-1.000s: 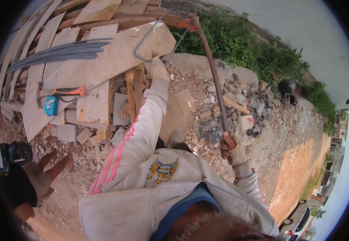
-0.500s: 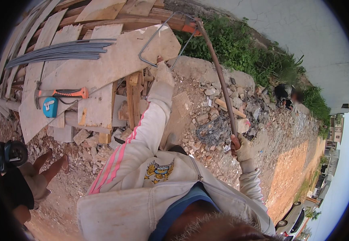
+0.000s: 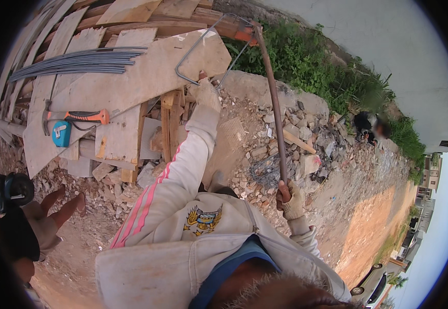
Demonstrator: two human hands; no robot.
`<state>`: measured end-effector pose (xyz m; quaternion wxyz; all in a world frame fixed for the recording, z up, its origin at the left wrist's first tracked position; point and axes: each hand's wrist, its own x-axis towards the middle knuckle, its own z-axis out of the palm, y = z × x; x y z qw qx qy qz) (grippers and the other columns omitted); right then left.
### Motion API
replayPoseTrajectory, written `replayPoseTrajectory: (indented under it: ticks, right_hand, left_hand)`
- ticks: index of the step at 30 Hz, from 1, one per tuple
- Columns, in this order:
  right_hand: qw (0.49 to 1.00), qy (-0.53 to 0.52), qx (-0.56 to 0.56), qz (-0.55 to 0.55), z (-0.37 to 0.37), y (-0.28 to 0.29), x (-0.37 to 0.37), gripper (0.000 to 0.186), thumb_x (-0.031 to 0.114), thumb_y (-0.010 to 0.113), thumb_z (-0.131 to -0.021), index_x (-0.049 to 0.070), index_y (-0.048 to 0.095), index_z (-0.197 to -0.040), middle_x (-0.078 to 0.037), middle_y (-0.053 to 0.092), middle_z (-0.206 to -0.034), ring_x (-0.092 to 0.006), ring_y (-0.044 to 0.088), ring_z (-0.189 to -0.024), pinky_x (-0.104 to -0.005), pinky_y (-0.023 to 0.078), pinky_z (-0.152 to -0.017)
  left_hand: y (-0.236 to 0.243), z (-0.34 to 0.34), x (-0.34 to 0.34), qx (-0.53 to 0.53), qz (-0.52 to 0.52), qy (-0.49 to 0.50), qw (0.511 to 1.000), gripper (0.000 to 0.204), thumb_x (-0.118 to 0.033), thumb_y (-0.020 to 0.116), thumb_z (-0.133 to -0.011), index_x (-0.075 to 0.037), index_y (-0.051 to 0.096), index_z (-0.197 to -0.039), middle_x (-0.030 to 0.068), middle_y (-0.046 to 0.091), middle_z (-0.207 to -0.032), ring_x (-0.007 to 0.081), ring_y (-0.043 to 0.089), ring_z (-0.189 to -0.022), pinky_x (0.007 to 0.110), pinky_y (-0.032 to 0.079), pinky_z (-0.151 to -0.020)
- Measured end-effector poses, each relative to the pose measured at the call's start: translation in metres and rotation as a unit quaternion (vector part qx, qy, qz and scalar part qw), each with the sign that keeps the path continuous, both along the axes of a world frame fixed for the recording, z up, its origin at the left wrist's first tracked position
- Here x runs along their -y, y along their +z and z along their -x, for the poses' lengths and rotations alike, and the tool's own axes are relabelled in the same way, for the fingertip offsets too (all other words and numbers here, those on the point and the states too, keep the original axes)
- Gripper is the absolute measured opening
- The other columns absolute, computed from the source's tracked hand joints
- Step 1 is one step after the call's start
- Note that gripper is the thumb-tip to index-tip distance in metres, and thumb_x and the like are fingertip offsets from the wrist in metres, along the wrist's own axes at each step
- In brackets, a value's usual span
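Observation:
My left hand (image 3: pixel 206 93), in a pale knit glove, pinches a bent steel rod (image 3: pixel 201 39) at its near end, over the pointed tip of a wooden board (image 3: pixel 131 82). The rod is folded into an open rectangular frame, and its far corner lies by the head of a long brown metal bar (image 3: pixel 276 103). That bar's far end rests against an orange-painted piece (image 3: pixel 245 35) on the timber. Around the bar's near end my gloved right hand (image 3: pixel 290 200) is closed. Several straight steel rods (image 3: pixel 74 64) lie bundled on the boards to the left.
A claw hammer (image 3: pixel 85 117) and a teal tape measure (image 3: pixel 61 134) lie on the boards. Rubble (image 3: pixel 306 134) with a tangle of wire (image 3: pixel 266 171) covers the ground right of the timber. Another person's legs (image 3: pixel 54 216) show at lower left; someone crouches by the wall (image 3: pixel 389 51).
My right hand has swung the bar's near end to the left and slightly toward me. The left hand stays at the bent rod, nearly unmoved.

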<state>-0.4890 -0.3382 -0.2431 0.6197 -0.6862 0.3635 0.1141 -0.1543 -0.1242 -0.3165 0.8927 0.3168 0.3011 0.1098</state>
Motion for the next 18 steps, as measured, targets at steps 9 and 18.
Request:
replayPoseTrajectory:
  ticks: [9, 18]
  right_hand:
    - [0.997, -0.004, 0.041, -0.060, 0.002, -0.031, -0.084, 0.033, 0.040, 0.066, -0.103, 0.014, 0.051, -0.088, 0.004, 0.044, -0.060, -0.0076, 0.040, -0.045, -0.0271, 0.027, -0.041]
    - [0.927, -0.038, -0.063, -0.368, -0.019, -0.078, -0.164, 0.033, 0.041, 0.069, -0.099, 0.013, 0.056, -0.086, 0.002, 0.049, -0.060, -0.0087, 0.045, -0.048, -0.0271, 0.036, -0.044]
  left_hand:
    - [-0.006, -0.004, 0.005, -0.015, -0.031, 0.024, 0.999, 0.038, -0.033, 0.068, -0.101, -0.009, 0.058, -0.129, 0.0049, 0.069, -0.100, 0.0149, 0.061, -0.063, 0.028, 0.047, -0.050]
    - [-0.001, 0.005, -0.001, 0.002, -0.008, -0.033, 0.999, 0.044, -0.035, 0.068, -0.100, -0.006, 0.053, -0.130, 0.0058, 0.069, -0.102, 0.0153, 0.066, -0.073, 0.030, 0.053, -0.060]
